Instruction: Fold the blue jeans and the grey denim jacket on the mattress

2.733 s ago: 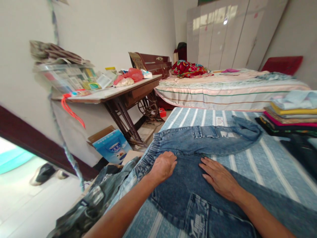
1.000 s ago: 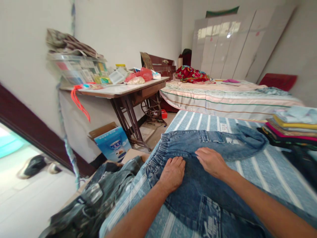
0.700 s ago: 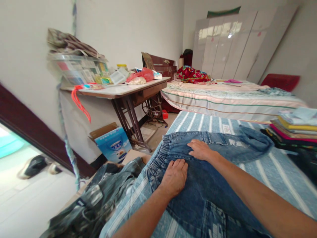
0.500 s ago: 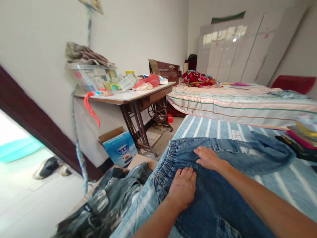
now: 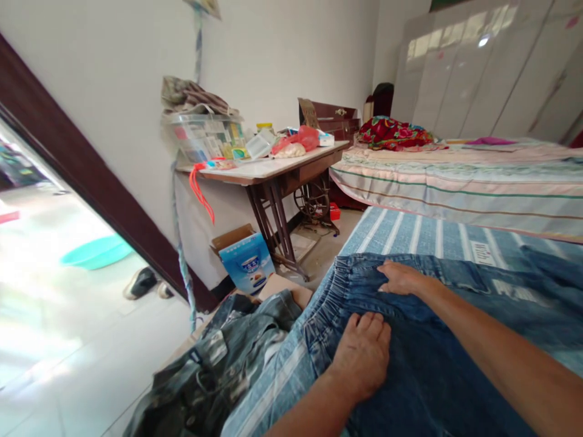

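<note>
A pair of blue jeans (image 5: 410, 376) with a gathered elastic waistband (image 5: 334, 291) lies spread on a blue-and-white striped bed cover (image 5: 405, 233). My left hand (image 5: 364, 355) is on the denim just below the waistband, its fingers curled down into the cloth. Farther back, my right hand (image 5: 403, 279) rests on the upper part of the jeans with its fingers stretched out and slightly apart. One trouser leg extends to the right, with a pale worn patch on it.
Dark clothes (image 5: 218, 358) are heaped left of the bed edge, near a blue box (image 5: 248, 264). A sewing-machine table (image 5: 259, 170) carries a clear plastic bin (image 5: 204, 136) and bags. Another bed (image 5: 455, 191) stands behind. A turquoise basin (image 5: 98, 252) and shoes (image 5: 141, 283) are beyond the doorway.
My view has turned left, so the scene sits farther right in the picture. Both hands remain at nearly the same spots on the jeans.
</note>
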Action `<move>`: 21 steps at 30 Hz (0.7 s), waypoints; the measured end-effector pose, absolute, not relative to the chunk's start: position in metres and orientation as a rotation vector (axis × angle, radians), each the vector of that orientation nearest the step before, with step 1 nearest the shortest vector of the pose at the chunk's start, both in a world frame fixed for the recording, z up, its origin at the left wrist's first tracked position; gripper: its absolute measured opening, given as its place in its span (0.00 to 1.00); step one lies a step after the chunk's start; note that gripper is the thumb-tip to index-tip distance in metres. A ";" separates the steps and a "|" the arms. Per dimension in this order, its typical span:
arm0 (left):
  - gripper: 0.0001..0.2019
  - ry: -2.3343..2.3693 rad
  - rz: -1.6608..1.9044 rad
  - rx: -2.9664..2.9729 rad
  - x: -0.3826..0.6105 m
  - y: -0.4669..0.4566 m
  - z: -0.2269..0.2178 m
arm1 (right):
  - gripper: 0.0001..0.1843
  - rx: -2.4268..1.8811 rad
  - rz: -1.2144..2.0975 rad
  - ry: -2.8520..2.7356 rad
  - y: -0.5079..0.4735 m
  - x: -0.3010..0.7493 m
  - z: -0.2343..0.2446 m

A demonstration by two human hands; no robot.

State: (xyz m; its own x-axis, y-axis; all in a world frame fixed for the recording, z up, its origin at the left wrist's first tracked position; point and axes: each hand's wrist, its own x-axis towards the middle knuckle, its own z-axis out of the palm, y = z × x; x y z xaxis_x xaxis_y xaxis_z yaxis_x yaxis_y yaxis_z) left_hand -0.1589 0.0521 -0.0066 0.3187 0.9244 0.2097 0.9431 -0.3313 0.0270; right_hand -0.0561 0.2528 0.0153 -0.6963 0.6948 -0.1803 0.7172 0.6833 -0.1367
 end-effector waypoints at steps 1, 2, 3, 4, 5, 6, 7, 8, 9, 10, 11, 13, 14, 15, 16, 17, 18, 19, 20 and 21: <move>0.16 -1.752 -0.288 -2.466 -0.159 0.053 -0.007 | 0.24 1.147 -0.280 2.759 0.252 -0.058 0.017; 0.16 -1.748 -0.290 -2.465 -0.159 0.053 -0.007 | 0.21 1.127 -0.258 2.744 0.251 -0.059 0.019; 0.16 -1.743 -0.290 -2.465 -0.159 0.054 -0.007 | 0.19 1.109 -0.233 2.730 0.251 -0.060 0.021; 0.16 -1.737 -0.289 -2.467 -0.159 0.054 -0.007 | 0.17 1.095 -0.207 2.719 0.250 -0.061 0.023; 0.16 -1.732 -0.287 -2.469 -0.159 0.055 -0.007 | 0.16 1.081 -0.179 2.713 0.249 -0.061 0.024; 0.17 -1.731 -0.286 -2.469 -0.159 0.055 -0.007 | 0.16 1.068 -0.150 2.711 0.248 -0.061 0.024; 0.17 -1.733 -0.284 -2.465 -0.159 0.056 -0.008 | 0.15 1.055 -0.119 2.715 0.247 -0.061 0.024; 0.17 -1.735 -0.282 -2.462 -0.159 0.056 -0.008 | 0.15 1.043 -0.087 2.722 0.245 -0.060 0.024; 0.17 -1.735 -0.280 -2.460 -0.159 0.056 -0.008 | 0.15 1.033 -0.055 2.731 0.243 -0.059 0.023; 0.17 -1.736 -0.280 -2.456 -0.158 0.056 -0.008 | 0.15 1.027 -0.022 2.745 0.241 -0.058 0.023; 0.17 -1.737 -0.281 -2.453 -0.158 0.056 -0.008 | 0.14 1.022 0.010 2.761 0.238 -0.057 0.022; 0.17 -1.738 -0.278 -2.451 -0.158 0.056 -0.007 | 0.11 1.011 0.070 2.808 0.233 -0.055 0.023; 0.17 -1.741 -0.275 -2.449 -0.157 0.056 -0.007 | 0.11 1.006 0.100 2.840 0.231 -0.053 0.024; 0.17 -1.745 -0.272 -2.448 -0.157 0.056 -0.007 | 0.11 1.005 0.130 2.875 0.229 -0.052 0.025; 0.17 -1.748 -0.268 -2.448 -0.157 0.056 -0.007 | 0.12 1.013 0.161 2.910 0.228 -0.051 0.027; 0.17 -1.749 -0.265 -2.449 -0.157 0.056 -0.007 | 0.14 1.028 0.194 2.943 0.227 -0.049 0.028; 0.17 -1.750 -0.263 -2.449 -0.157 0.056 -0.007 | 0.15 1.049 0.223 2.971 0.227 -0.047 0.029; 0.17 -1.751 -0.263 -2.446 -0.157 0.056 -0.008 | 0.16 1.072 0.248 2.993 0.227 -0.046 0.030; 0.17 -1.750 -0.262 -2.446 -0.157 0.057 -0.008 | 0.17 1.092 0.265 3.010 0.226 -0.045 0.030; 0.18 -1.746 -0.262 -2.446 -0.157 0.057 -0.008 | 0.17 1.108 0.274 3.023 0.226 -0.044 0.029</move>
State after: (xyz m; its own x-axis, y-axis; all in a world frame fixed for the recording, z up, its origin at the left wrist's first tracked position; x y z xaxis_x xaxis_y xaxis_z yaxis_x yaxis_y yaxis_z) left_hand -0.1571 0.0568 -0.0084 0.3175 0.9242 0.2121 0.9458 -0.3247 -0.0009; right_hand -0.0443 0.2262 0.0288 -0.7614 0.6326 0.1417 0.6478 0.7511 0.1275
